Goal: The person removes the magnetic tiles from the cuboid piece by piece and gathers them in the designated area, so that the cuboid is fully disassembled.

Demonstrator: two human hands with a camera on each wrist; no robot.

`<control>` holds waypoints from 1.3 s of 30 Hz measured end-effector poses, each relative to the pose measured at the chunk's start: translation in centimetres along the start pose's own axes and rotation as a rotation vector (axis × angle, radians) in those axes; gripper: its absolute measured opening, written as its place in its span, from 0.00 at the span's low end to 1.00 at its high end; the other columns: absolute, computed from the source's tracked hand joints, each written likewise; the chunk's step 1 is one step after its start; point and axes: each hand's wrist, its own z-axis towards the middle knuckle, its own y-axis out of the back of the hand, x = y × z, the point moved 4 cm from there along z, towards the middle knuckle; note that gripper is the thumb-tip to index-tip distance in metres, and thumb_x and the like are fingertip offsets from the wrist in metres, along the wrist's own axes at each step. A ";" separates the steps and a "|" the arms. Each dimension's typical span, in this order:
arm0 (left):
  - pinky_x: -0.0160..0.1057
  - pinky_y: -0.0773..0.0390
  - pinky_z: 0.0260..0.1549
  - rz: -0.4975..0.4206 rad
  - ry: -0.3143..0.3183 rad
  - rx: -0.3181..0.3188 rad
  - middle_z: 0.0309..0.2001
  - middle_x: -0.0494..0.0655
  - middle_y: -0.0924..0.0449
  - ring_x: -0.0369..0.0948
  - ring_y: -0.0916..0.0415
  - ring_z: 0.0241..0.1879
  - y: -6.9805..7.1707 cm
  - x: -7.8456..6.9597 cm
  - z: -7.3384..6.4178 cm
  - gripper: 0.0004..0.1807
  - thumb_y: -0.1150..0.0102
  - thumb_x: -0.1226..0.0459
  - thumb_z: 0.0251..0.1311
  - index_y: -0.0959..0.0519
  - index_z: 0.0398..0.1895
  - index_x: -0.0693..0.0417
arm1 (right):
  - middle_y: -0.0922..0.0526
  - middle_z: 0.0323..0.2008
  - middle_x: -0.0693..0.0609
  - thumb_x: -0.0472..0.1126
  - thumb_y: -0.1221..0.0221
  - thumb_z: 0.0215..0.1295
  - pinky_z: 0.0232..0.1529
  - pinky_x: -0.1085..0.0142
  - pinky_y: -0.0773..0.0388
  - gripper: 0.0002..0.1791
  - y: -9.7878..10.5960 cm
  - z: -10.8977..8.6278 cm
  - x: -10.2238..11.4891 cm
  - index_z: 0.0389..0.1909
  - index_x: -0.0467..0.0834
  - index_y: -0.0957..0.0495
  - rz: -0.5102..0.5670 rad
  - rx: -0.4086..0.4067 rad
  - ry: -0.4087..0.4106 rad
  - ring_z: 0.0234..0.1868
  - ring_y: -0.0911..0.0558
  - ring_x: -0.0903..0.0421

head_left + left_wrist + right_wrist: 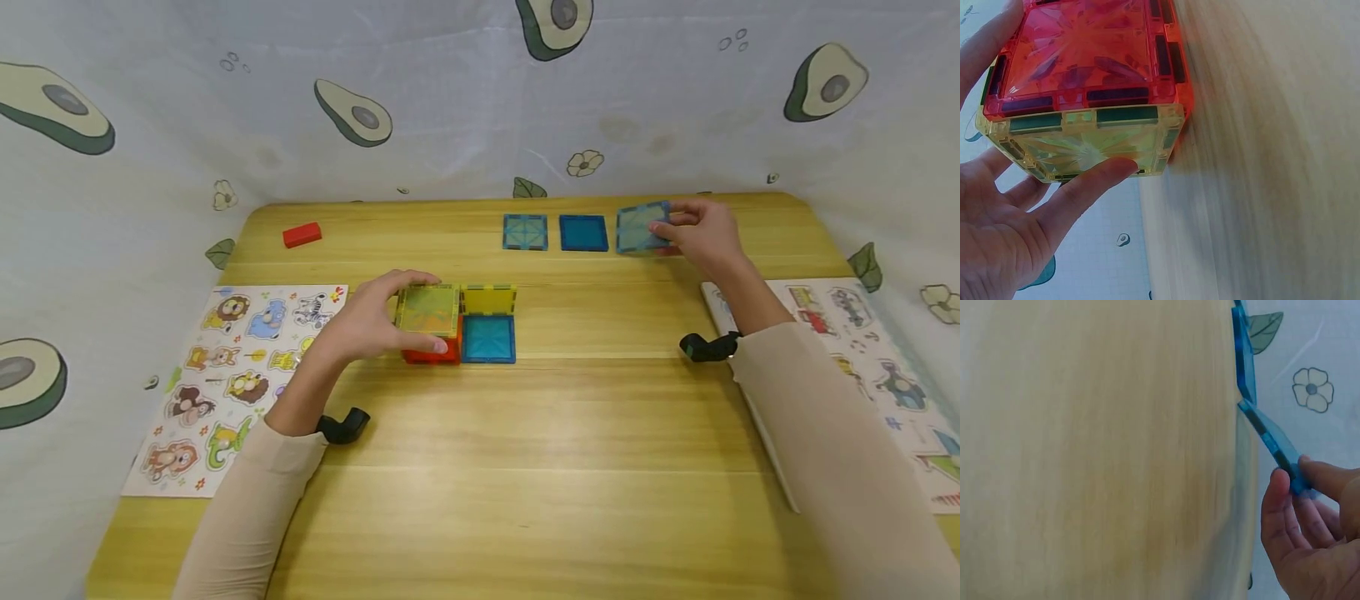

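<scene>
My left hand [367, 315] holds a cube of magnetic tiles, with its thumb on the yellow top tile [429, 310] and fingers around the far side. The cube's red side tile [1082, 53] shows in the left wrist view. Beside the cube, a blue tile [489, 339] lies flat with a yellow tile [489, 299] upright at its back edge. At the table's far right, my right hand [708, 236] pinches a light blue magnetic tile [637, 227] by its right edge. That tile is tilted, its near-hand edge raised. Something red shows partly behind it.
Two more blue tiles, one pale [525, 232] and one darker [583, 233], lie along the back of the table [525, 467]. A red block [302, 235] lies back left. An animal puzzle board [247, 367] is at left, a vehicle picture board [862, 350] under the right forearm.
</scene>
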 end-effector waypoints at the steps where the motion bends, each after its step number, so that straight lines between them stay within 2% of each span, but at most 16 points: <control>1: 0.64 0.38 0.72 -0.003 0.002 0.000 0.73 0.41 0.30 0.49 0.39 0.76 0.0 0.0 0.0 0.46 0.17 0.44 0.44 0.26 0.71 0.36 | 0.24 0.47 0.61 0.47 0.36 0.70 0.39 0.70 0.14 0.39 0.1 0.2 -0.2 0.77 0.40 0.37 0.005 -0.003 -0.011 0.32 0.15 0.71; 6: 0.64 0.38 0.72 -0.001 0.011 -0.001 0.73 0.41 0.30 0.49 0.39 0.76 0.0 -0.1 0.0 0.46 0.17 0.44 0.44 0.26 0.71 0.35 | 0.24 0.43 0.62 0.50 0.35 0.69 0.38 0.71 0.14 0.39 0.6 0.9 -0.8 0.74 0.35 0.33 -0.030 -0.013 -0.077 0.27 0.14 0.70; 8: 0.64 0.38 0.72 -0.001 0.011 0.000 0.73 0.41 0.30 0.49 0.39 0.76 0.0 -0.1 0.0 0.46 0.17 0.44 0.44 0.26 0.71 0.35 | 0.25 0.41 0.63 0.52 0.34 0.69 0.41 0.70 0.15 0.38 0.9 1.2 -1.0 0.73 0.35 0.31 -0.081 -0.018 -0.102 0.26 0.14 0.69; 11: 0.64 0.37 0.72 -0.002 0.010 0.000 0.73 0.41 0.30 0.49 0.39 0.76 0.0 -0.1 0.0 0.46 0.17 0.44 0.45 0.26 0.71 0.36 | 0.22 0.39 0.61 0.55 0.35 0.68 0.48 0.64 0.16 0.37 1.1 1.3 -1.1 0.69 0.35 0.27 -0.220 -0.028 -0.095 0.25 0.16 0.70; 14: 0.64 0.37 0.72 0.000 0.010 0.001 0.73 0.41 0.30 0.49 0.38 0.76 -0.1 0.0 0.0 0.47 0.17 0.44 0.45 0.26 0.71 0.36 | 0.19 0.40 0.53 0.56 0.36 0.70 0.46 0.59 0.18 0.34 1.2 1.4 -1.1 0.65 0.33 0.24 -0.344 -0.034 -0.066 0.25 0.21 0.70; 16: 0.64 0.37 0.72 0.003 0.012 0.000 0.73 0.40 0.30 0.49 0.38 0.76 -0.1 0.1 0.1 0.47 0.17 0.44 0.44 0.26 0.71 0.36 | 0.18 0.45 0.45 0.56 0.37 0.71 0.41 0.61 0.20 0.33 1.1 1.4 -1.2 0.63 0.33 0.23 -0.399 -0.030 -0.050 0.25 0.24 0.70; 20: 0.64 0.37 0.71 0.008 0.015 -0.002 0.73 0.40 0.30 0.49 0.38 0.75 -0.1 0.1 0.1 0.46 0.18 0.43 0.44 0.26 0.70 0.35 | 0.24 0.58 0.33 0.56 0.40 0.72 0.42 0.60 0.20 0.34 1.0 1.2 -1.2 0.65 0.32 0.24 -0.401 -0.018 -0.052 0.26 0.25 0.70; 22: 0.64 0.36 0.71 0.011 0.016 -0.002 0.73 0.40 0.30 0.49 0.38 0.75 0.0 0.1 0.1 0.46 0.18 0.43 0.44 0.26 0.70 0.34 | 0.27 0.62 0.32 0.58 0.41 0.73 0.46 0.55 0.20 0.35 0.9 1.0 -1.1 0.66 0.33 0.25 -0.396 -0.023 -0.053 0.31 0.20 0.63; 24: 0.64 0.36 0.71 0.015 0.019 -0.002 0.73 0.40 0.30 0.49 0.38 0.75 0.0 0.1 0.1 0.47 0.18 0.43 0.44 0.26 0.70 0.34 | 0.30 0.64 0.32 0.60 0.44 0.73 0.51 0.51 0.22 0.37 0.8 0.7 -0.8 0.67 0.34 0.27 -0.384 -0.027 -0.054 0.42 0.19 0.53; 26: 0.63 0.36 0.71 0.017 0.020 0.000 0.73 0.40 0.30 0.49 0.38 0.75 0.0 0.0 0.1 0.47 0.18 0.42 0.44 0.26 0.70 0.34 | 0.31 0.65 0.33 0.63 0.46 0.73 0.52 0.50 0.24 0.38 0.8 0.3 -0.3 0.68 0.35 0.28 -0.371 -0.036 -0.045 0.54 0.23 0.43; 28: 0.64 0.37 0.71 0.018 0.020 0.003 0.73 0.40 0.31 0.49 0.38 0.75 0.0 0.0 0.1 0.47 0.18 0.42 0.44 0.27 0.71 0.35 | 0.29 0.64 0.35 0.64 0.47 0.73 0.49 0.55 0.23 0.38 0.7 -0.1 0.3 0.69 0.37 0.28 -0.364 -0.045 -0.018 0.58 0.27 0.39; 30: 0.64 0.37 0.71 0.021 0.016 0.006 0.74 0.40 0.31 0.49 0.38 0.75 0.0 0.0 0.1 0.47 0.18 0.42 0.44 0.27 0.71 0.36 | 0.27 0.62 0.38 0.64 0.47 0.73 0.44 0.63 0.24 0.37 0.5 -0.7 1.0 0.68 0.38 0.26 -0.358 -0.056 0.027 0.57 0.26 0.43; 33: 0.64 0.36 0.71 0.028 0.002 0.010 0.74 0.42 0.31 0.49 0.38 0.75 0.1 -0.1 0.0 0.48 0.19 0.43 0.45 0.27 0.72 0.39 | 0.23 0.59 0.44 0.61 0.44 0.74 0.38 0.74 0.23 0.34 -0.3 -1.8 2.2 0.68 0.40 0.25 -0.324 -0.047 0.119 0.50 0.21 0.55; 36: 0.63 0.35 0.71 0.042 -0.016 0.012 0.74 0.42 0.31 0.49 0.37 0.75 0.1 -0.1 0.0 0.48 0.19 0.43 0.46 0.28 0.73 0.40 | 0.21 0.55 0.49 0.57 0.42 0.74 0.39 0.77 0.21 0.31 -1.5 -3.2 3.1 0.69 0.42 0.25 -0.263 -0.009 0.204 0.44 0.19 0.66; 39: 0.63 0.35 0.71 0.046 -0.034 0.017 0.74 0.43 0.31 0.50 0.37 0.75 0.2 -0.1 -0.1 0.48 0.19 0.44 0.47 0.28 0.73 0.41 | 0.20 0.54 0.51 0.55 0.40 0.74 0.41 0.78 0.21 0.29 -2.9 -4.7 3.8 0.70 0.45 0.26 -0.214 0.038 0.262 0.44 0.19 0.68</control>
